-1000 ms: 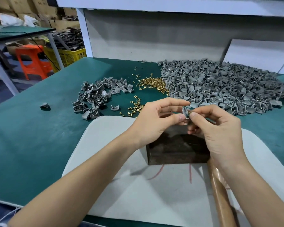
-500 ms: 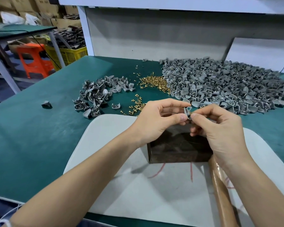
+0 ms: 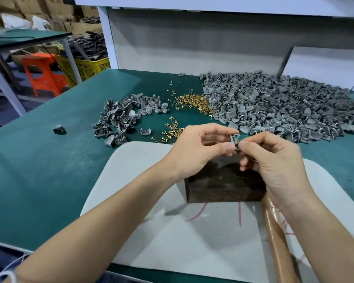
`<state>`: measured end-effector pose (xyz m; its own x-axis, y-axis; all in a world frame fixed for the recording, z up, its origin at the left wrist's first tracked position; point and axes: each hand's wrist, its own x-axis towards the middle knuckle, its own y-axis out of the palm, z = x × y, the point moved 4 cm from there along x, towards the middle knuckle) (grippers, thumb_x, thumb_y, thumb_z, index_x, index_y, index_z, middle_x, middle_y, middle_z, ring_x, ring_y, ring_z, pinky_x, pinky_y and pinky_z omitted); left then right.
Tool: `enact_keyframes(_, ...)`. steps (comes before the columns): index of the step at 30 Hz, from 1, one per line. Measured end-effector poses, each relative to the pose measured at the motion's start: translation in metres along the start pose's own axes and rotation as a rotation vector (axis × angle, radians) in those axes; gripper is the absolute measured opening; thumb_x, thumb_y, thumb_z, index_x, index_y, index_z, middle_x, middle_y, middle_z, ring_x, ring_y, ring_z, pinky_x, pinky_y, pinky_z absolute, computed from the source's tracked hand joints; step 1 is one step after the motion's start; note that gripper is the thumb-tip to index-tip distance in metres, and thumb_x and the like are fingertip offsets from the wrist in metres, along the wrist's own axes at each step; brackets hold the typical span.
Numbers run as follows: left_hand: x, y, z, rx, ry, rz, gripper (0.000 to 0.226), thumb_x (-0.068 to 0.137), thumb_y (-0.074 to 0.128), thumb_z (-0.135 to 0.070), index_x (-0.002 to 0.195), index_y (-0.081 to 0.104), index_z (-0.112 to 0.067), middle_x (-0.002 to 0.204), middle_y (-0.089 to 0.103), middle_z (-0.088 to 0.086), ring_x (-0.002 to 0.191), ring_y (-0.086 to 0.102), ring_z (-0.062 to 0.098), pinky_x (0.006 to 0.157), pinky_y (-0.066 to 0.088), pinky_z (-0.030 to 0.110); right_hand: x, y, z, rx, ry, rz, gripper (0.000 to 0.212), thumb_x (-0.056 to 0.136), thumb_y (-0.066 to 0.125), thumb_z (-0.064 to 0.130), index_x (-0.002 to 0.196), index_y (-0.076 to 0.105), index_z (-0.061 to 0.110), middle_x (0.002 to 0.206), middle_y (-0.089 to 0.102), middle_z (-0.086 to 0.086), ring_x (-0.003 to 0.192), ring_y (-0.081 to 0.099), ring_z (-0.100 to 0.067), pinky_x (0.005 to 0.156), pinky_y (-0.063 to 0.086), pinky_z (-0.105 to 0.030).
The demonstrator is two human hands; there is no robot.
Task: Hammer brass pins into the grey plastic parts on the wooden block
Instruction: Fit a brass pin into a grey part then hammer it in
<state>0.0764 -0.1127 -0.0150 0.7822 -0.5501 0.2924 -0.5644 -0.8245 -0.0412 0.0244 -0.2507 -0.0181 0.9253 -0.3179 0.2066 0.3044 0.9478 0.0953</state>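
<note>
Lying closest, at the bottom right, is a long brown handle (image 3: 278, 237). It is likely the hammer's, but its head is hidden under the right wrist. It rests on a white mat (image 3: 151, 231). A little farther on the mat sits the dark wooden block (image 3: 223, 182), with nothing on top yet. Both hands are up in the air just over the far side of the block. The left hand (image 3: 196, 152) pinches one small grey plastic part (image 3: 234, 138) between thumb and fingers. The right hand (image 3: 274, 158) pinches a tiny brass pin (image 3: 239, 142) with its fingertips, right against the part. The pin lies just to the right of the part, and I think it has to go left into the hole. Then the part must go down onto the block. The right hand is the one nearer the handle. Farther back on the green table (image 3: 39, 170) lie loose brass pins (image 3: 192, 103), a small pile of grey parts (image 3: 127, 119) on the left, and a big heap (image 3: 284, 107) on the right.
</note>
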Motion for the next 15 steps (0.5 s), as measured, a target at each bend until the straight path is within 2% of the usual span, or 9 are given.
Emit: enact_keyframes(15, -0.0019, 0.0021, 0.0004, 0.027, 0.007, -0.055, 0.025, 0.08, 0.069, 0.005, 0.103, 0.066, -0.004, 0.078, 0.067, -0.002, 0.075, 0.068, 0.013, 0.084, 0.057, 0.03, 0.0004, 0.0, 0.0039, -0.012, 0.01, 0.023, 0.031, 0.08, 0.064, -0.004, 0.056, 0.067, 0.015, 0.055, 0.058, -0.006, 0.041, 0.048, -0.012, 0.041, 0.043, -0.021)
